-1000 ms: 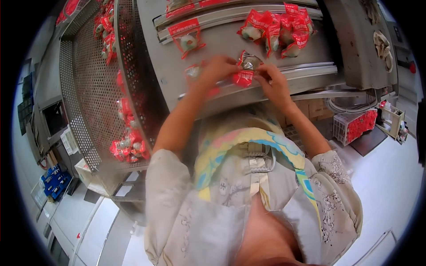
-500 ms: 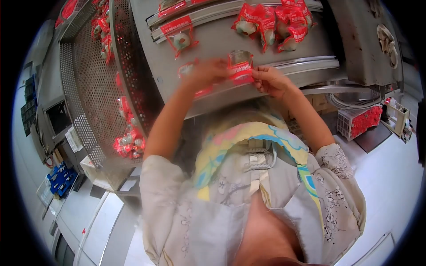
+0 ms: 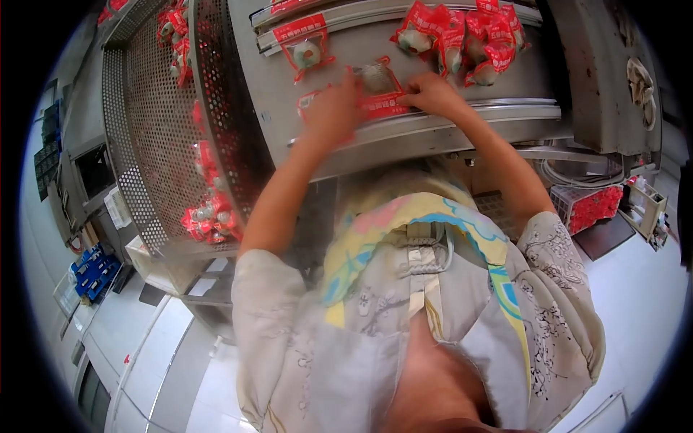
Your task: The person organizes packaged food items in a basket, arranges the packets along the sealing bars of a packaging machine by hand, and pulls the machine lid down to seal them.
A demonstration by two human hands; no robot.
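Note:
Between my hands lies a red and clear plastic packet (image 3: 378, 78) with a roundish greyish-green item inside, flat on the metal worktop near its front rail. My right hand (image 3: 433, 95) pinches the packet's right corner between thumb and fingers. My left hand (image 3: 333, 112) is smeared by motion at the packet's left side, and its fingers do not show clearly. It partly covers another red packet (image 3: 306, 102) on the worktop. Just beyond, a similar packet (image 3: 306, 53) lies against a metal rail.
Several filled packets (image 3: 462, 40) are heaped at the back right of the worktop (image 3: 253, 72). At the left stands a perforated metal bin (image 3: 155, 137) with more packets (image 3: 212, 216) in it. A crate of red packets (image 3: 588, 208) stands at lower right.
The packet was raised between both hands; now it lies lower and flatter on the worktop. The whole view has shifted slightly.

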